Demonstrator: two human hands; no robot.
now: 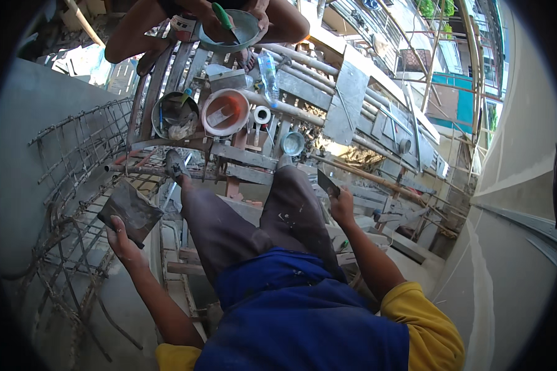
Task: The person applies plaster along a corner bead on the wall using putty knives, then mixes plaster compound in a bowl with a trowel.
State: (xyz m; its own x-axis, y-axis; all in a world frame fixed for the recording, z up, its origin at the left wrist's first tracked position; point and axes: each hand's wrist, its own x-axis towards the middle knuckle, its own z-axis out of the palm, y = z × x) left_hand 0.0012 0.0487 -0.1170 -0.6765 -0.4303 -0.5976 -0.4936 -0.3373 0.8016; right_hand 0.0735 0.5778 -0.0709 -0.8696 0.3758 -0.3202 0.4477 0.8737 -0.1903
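My left hand (127, 246) grips the lower edge of a dark, smeared square board (130, 214) that looks like a plasterer's hawk. It is held out left of my knees, above the rebar. My right hand (342, 205) is closed round a putty knife (327, 183) with a wide dark blade, beside my right knee. The blade points up and to the left; its handle is hidden in my fist. The two tools are well apart. Ahead of my feet stand a white bucket (226, 112) with reddish insides and a dark bucket (174, 115) with tools in it.
Opposite sits another person, whose hands hold a bowl (244, 32) and a green-handled trowel (224, 17). A water bottle (268, 75), a tape roll (262, 114) and a small tub (293, 143) rest on gappy scaffold planks. Bent rebar (74, 247) projects at left; a wall (507, 266) rises at right.
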